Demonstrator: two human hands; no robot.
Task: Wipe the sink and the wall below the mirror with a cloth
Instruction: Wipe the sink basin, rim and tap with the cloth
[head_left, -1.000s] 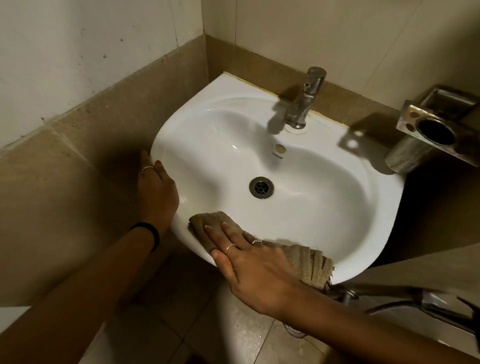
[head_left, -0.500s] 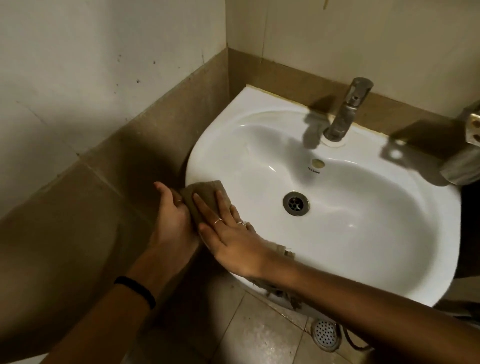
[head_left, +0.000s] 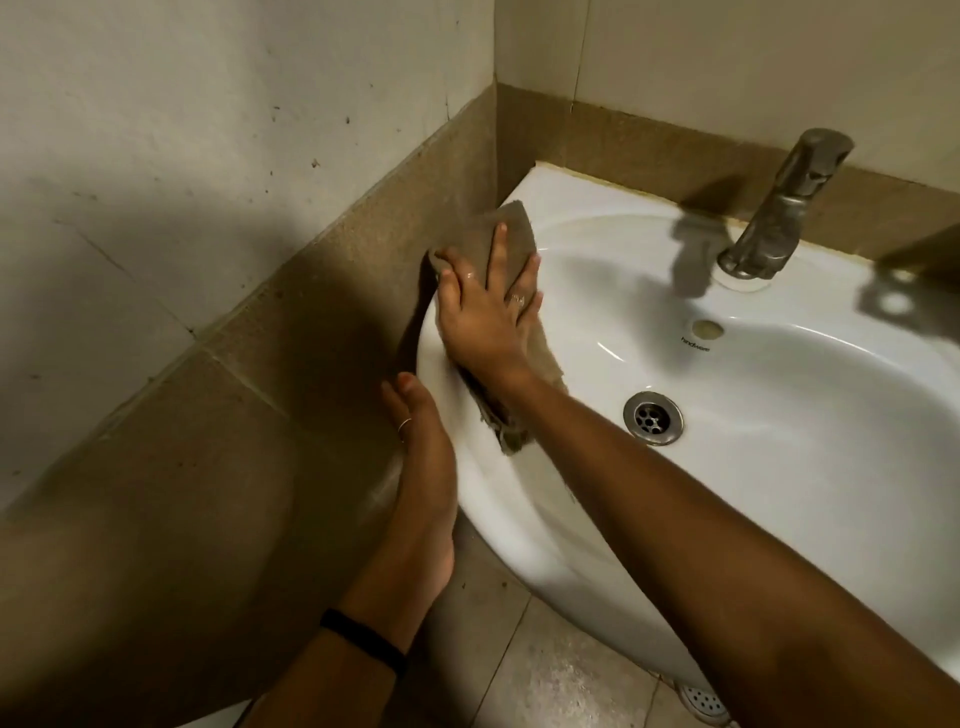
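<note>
While left hand (head_left: 421, 457) stays, flat-fingered right hand (head_left: 488, 317) pushed cloth (head_left: 511, 234) farther up sink (head_left: 779, 467)

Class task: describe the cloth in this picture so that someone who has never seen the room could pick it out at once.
Start at the white sink in the tiled corner. On its left rim, by the wall, the right hand presses flat on the cloth. It is the only soft, drab brown, frayed thing against glossy white porcelain.

There is just one view, from up on the person's head. It looks forward and down, close over the white sink (head_left: 753, 519) in the corner, with both arms reaching in from below.
</note>
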